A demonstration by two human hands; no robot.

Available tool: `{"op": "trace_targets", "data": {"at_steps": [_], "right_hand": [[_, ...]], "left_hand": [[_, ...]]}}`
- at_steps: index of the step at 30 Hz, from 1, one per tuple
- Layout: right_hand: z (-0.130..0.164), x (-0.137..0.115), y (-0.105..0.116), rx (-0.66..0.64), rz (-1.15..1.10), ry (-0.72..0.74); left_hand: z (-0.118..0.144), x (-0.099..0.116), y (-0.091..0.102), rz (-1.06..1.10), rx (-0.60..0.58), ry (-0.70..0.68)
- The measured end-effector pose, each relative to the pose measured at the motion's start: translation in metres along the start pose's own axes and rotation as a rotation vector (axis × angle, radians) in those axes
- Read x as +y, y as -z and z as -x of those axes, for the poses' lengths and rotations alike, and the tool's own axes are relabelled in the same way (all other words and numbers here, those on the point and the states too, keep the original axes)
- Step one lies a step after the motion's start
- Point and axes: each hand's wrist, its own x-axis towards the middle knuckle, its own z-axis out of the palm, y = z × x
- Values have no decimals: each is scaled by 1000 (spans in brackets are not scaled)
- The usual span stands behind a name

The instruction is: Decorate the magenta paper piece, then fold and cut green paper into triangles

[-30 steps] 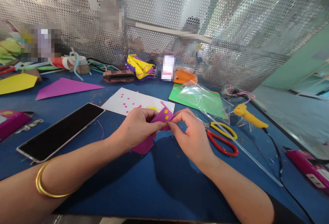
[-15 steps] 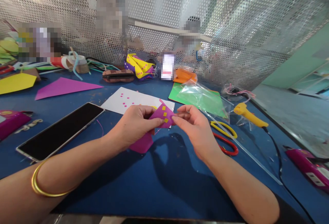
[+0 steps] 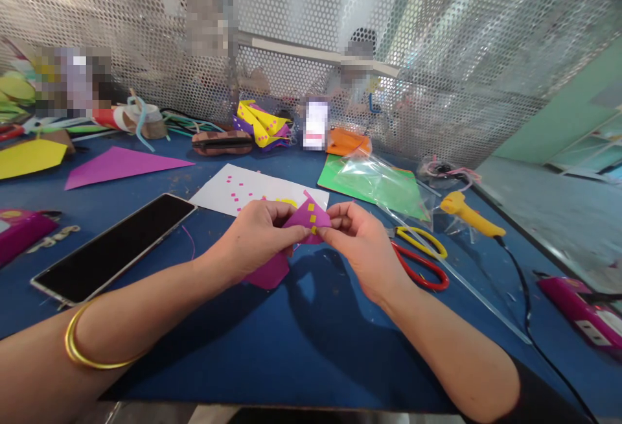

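In the centre of the frame, our left hand (image 3: 255, 236) pinches the folded purple paper (image 3: 300, 216) by its left side, and our right hand (image 3: 372, 249) pinches its right edge beside yellow squares (image 3: 311, 218). Scissors (image 3: 427, 286) lie at centre right, a white sheet (image 3: 218, 192) left of centre.

Head-worn view, facing forward and down, close over blue table (image 3: 272, 365)

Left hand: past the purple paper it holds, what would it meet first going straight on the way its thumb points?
Beyond the purple paper, the left hand would probably meet the right hand first: it is close ahead at the paper's right edge, though exact depth is unclear.
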Motion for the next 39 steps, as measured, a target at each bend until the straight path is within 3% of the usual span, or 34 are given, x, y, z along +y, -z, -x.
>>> {"op": "trace_targets", "data": {"at_steps": [7, 16, 26, 39], "right_hand": [[1, -3, -2, -43, -21, -5], [2, -7, 2, -41, -109, -41], [2, -5, 1, -58, -25, -44], [3, -6, 0, -69, -26, -27]], "left_hand": [[0, 0, -1, -21, 7, -37], [4, 6, 0, 123, -21, 49], [2, 5, 0, 25, -18, 31], [3, 4, 1, 131, -16, 48]]}}
